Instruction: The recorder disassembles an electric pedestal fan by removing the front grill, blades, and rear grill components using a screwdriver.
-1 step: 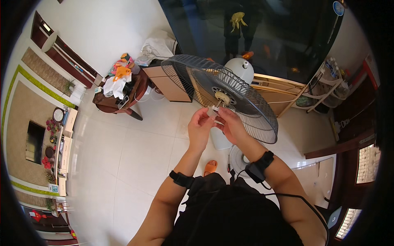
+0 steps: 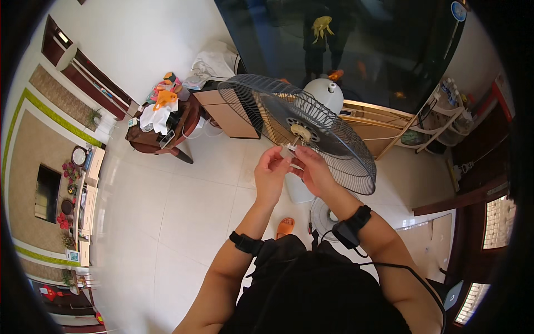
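A standing fan, its blades off, is in front of me, with its dark wire rear guard (image 2: 245, 103) tilted toward me. The cream hub piece (image 2: 301, 132) sits at the guard's middle, and a thin metal shaft sticks out of it. Behind the guard shows the white motor housing (image 2: 324, 96). Just before the shaft's tip, my left hand (image 2: 270, 173) and my right hand (image 2: 314, 168) pinch a small whitish plastic piece (image 2: 286, 151) between their fingertips. Fingers partly cover the piece. Whether it touches the shaft I cannot tell.
On the floor by my right knee lies a round wire fan guard (image 2: 320, 218). A dark fish tank (image 2: 378, 33) stands behind the fan. To the left is a wooden table (image 2: 139, 135) with clutter. A white shelf rack (image 2: 431, 131) stands right.
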### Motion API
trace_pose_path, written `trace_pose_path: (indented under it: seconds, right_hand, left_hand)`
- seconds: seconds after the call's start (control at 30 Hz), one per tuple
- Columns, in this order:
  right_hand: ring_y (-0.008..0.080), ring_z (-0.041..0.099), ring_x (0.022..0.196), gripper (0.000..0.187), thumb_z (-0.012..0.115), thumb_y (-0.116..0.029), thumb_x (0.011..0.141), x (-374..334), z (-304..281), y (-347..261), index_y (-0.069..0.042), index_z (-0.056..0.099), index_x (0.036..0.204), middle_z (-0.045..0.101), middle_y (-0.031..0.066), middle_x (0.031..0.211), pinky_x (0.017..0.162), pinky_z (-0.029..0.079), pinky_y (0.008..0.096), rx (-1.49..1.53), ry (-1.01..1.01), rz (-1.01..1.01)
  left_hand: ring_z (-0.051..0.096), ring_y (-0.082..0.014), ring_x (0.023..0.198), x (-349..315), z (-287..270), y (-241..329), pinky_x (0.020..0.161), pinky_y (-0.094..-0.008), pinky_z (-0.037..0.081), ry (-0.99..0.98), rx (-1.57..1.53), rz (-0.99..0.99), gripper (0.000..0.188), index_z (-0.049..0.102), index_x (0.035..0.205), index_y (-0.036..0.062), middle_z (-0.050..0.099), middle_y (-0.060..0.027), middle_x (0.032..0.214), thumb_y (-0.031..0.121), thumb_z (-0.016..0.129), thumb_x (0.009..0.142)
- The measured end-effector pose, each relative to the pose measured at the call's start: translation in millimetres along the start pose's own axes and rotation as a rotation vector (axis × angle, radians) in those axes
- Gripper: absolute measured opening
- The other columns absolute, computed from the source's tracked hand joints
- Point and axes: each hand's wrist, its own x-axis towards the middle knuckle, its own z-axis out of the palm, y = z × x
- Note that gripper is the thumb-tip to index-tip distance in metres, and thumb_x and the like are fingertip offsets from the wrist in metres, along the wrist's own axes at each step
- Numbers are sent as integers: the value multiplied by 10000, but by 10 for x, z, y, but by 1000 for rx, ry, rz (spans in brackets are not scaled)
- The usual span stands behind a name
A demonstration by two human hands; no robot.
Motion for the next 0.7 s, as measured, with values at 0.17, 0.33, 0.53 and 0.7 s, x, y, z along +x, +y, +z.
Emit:
trace_pose_path:
  seconds: [0.17, 0.33, 0.53, 0.7]
  right_hand:
    - [125, 578, 846, 208, 551, -243, 896, -26, -28, 3, -87, 552, 1034, 588, 23, 1006, 708, 450, 246, -91, 51, -4]
    - [122, 586, 795, 244, 573, -285, 883, 24, -53, -35, -81, 562, 1017, 584, 25, 987, 710, 447, 245, -136, 51, -5]
    - [123, 577, 784, 223, 542, -322, 899, 75, 32, -57, -113, 557, 976, 556, -6, 901, 702, 438, 260, -97, 63, 11]
    - [124, 531, 827, 235, 520, -363, 904, 49, 76, -93, -147, 545, 994, 543, -18, 899, 738, 432, 302, 2, 17, 73]
  left_hand:
    - [539, -95, 760, 28, -35, -104, 694, -232, 524, 10, 122, 103, 300, 511, 1109, -14, 518, -40, 894, -30, 585, 819]
    - [533, -96, 792, 46, -40, -122, 719, -253, 528, -18, 151, 150, 295, 504, 1117, -11, 513, -40, 907, -22, 572, 830]
    - [560, -92, 786, 25, 18, 6, 664, -221, 504, 7, -6, 45, 228, 526, 1086, -15, 547, -47, 917, 27, 561, 865]
    - [572, -101, 759, 45, 14, 46, 669, -227, 508, -14, 37, 51, 224, 530, 1079, -21, 567, -54, 896, 15, 558, 860]
